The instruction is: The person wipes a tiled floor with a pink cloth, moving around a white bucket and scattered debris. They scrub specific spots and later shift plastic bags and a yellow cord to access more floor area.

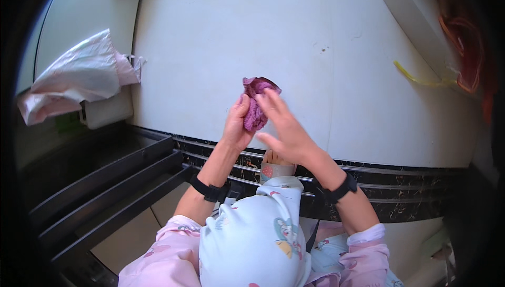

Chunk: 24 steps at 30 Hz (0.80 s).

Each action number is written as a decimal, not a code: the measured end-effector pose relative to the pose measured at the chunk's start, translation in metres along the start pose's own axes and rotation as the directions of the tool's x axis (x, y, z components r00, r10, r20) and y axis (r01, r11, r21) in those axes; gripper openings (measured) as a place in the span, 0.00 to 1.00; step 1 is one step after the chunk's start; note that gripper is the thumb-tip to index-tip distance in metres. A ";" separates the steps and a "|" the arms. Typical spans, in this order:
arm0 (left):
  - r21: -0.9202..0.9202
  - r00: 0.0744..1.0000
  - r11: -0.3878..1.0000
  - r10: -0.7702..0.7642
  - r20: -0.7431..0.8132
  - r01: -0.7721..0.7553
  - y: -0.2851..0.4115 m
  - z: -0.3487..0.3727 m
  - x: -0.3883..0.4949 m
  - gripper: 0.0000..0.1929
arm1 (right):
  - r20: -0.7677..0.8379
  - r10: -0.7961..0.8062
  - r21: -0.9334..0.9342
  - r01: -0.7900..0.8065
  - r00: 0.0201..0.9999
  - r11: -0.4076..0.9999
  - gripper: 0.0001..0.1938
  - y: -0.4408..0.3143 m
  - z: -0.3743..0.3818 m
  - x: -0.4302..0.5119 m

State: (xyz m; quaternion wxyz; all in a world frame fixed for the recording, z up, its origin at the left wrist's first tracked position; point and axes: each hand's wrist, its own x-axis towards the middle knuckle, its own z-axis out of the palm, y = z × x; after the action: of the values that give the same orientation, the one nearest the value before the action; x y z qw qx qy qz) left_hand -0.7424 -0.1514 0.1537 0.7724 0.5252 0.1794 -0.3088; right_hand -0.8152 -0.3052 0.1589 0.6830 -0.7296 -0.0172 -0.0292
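My left hand [237, 123] grips a crumpled purple cloth [256, 118], its thumb pressed along the near side. The cloth is bunched up, with a loose edge standing out at the top. My right hand [287, 129] is beside it, fingers apart and slightly blurred. Its fingertips overlap the cloth's right side; whether they touch it is hard to tell. Both hands are above a smooth white surface [232, 30] that bears a few dark specks and scuffs.
Black marbled step edges with metal strips [394, 186] run along the near side, by my slippered foot [276, 164]. A dark railing [106, 180] stands at left. A pale pink plastic sheet [83, 74] lies over a white container [110, 109]. Yellow strip [414, 78] and reddish item [467, 58] are at right.
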 end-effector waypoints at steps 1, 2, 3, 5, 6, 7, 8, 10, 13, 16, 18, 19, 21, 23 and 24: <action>0.041 0.993 0.992 0.118 0.013 -0.119 0.004 -0.015 -0.004 0.21 | 0.029 0.015 -0.162 -0.010 0.999 0.987 0.31 0.002 -0.011 -0.003; 0.117 0.966 0.967 0.237 -0.105 -0.225 0.014 -0.037 -0.003 0.18 | 0.007 0.003 -0.304 0.000 1.000 0.953 0.30 0.006 -0.024 -0.007; 0.297 0.887 0.905 0.383 -0.257 -0.305 0.026 -0.062 -0.006 0.16 | -0.051 0.030 -0.246 -0.041 0.998 0.968 0.25 0.011 -0.040 -0.012; 0.771 0.752 0.614 0.587 -0.299 -0.172 0.054 -0.120 -0.016 0.12 | -0.171 0.159 -0.245 -0.199 0.972 0.949 0.19 0.021 -0.072 -0.026; 0.985 0.487 0.042 0.866 -0.118 0.165 0.056 -0.146 -0.022 0.14 | -0.207 0.209 -0.263 -0.260 0.956 0.929 0.17 0.026 -0.089 -0.033; 0.951 0.529 0.036 0.824 -0.203 0.308 0.063 -0.172 -0.032 0.17 | -0.239 0.249 -0.261 -0.309 0.939 0.914 0.16 0.030 -0.104 -0.040; 0.908 0.551 0.055 0.779 -0.299 0.415 0.064 -0.193 -0.036 0.17 | -0.271 0.290 -0.257 -0.359 0.918 0.897 0.15 0.032 -0.117 -0.046; 0.790 0.587 0.074 0.628 -0.511 0.608 0.044 -0.213 -0.031 0.19 | -0.296 0.380 -0.184 -0.443 0.876 0.877 0.14 0.035 -0.142 -0.057; 0.829 0.535 0.036 0.748 -0.393 0.559 -0.027 -0.185 -0.009 0.24 | -0.369 0.512 -0.068 -0.572 0.776 0.818 0.13 0.035 -0.166 -0.063; 0.909 0.562 -0.087 0.808 -0.174 0.407 -0.060 -0.129 0.001 0.28 | -0.443 0.501 -0.002 -0.559 0.744 0.829 0.12 0.035 -0.176 -0.060; 0.953 0.660 -0.100 0.741 -0.120 0.285 -0.059 -0.086 0.001 0.29 | -0.420 0.469 -0.014 -0.523 0.777 0.852 0.12 0.034 -0.177 -0.056; 0.990 0.721 -0.025 0.688 -0.084 0.139 -0.063 -0.060 0.003 0.30 | -0.431 0.472 -0.013 -0.528 0.769 0.849 0.12 0.034 -0.177 -0.054; 0.994 0.848 -0.007 0.521 0.094 -0.106 -0.084 0.001 0.006 0.29 | -0.386 0.471 -0.038 -0.524 0.793 0.851 0.12 0.032 -0.176 -0.050; 0.928 0.953 0.226 0.132 0.273 -0.297 -0.103 0.051 0.014 0.29 | -0.367 0.458 -0.091 -0.522 0.809 0.848 0.12 0.028 -0.178 -0.048; 0.864 0.877 0.189 0.227 0.424 -0.467 -0.110 0.071 0.018 0.30 | -0.364 0.448 -0.121 -0.518 0.817 0.847 0.11 0.025 -0.180 -0.047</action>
State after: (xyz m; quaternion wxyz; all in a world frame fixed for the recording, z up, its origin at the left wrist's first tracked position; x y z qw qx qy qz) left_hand -0.8055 -0.2505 0.0933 0.3662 0.8706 -0.2434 -0.2205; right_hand -0.8641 -0.4860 0.1428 0.5784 -0.7642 0.2842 0.0257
